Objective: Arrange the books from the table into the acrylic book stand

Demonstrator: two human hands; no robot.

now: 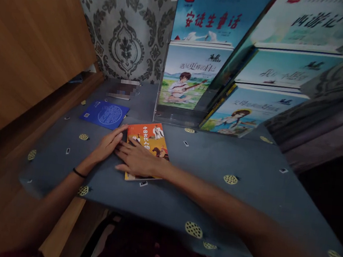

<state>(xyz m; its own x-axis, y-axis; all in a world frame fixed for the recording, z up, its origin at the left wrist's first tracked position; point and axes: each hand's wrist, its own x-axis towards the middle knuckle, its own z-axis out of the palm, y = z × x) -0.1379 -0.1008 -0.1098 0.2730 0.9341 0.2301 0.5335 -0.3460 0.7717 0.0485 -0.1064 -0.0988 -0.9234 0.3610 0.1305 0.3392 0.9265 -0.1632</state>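
An orange and yellow book with white lettering and painted figures lies closed on the cloth-covered table. My right hand rests flat across its cover, fingers stretched toward the left edge and hiding part of the picture. Beside that left edge is my left hand, its fingers extended and close to my right fingertips; nothing shows in its grasp. A dark band circles my left wrist. Just behind my left hand lies a blue booklet with a round pattern.
A clear stand at the back holds several upright books, among them a guitar-player cover and a yellow-hat cover. A partly blurred dark item lies near the wall. Wooden furniture borders the left; grey-blue tablecloth spreads rightward.
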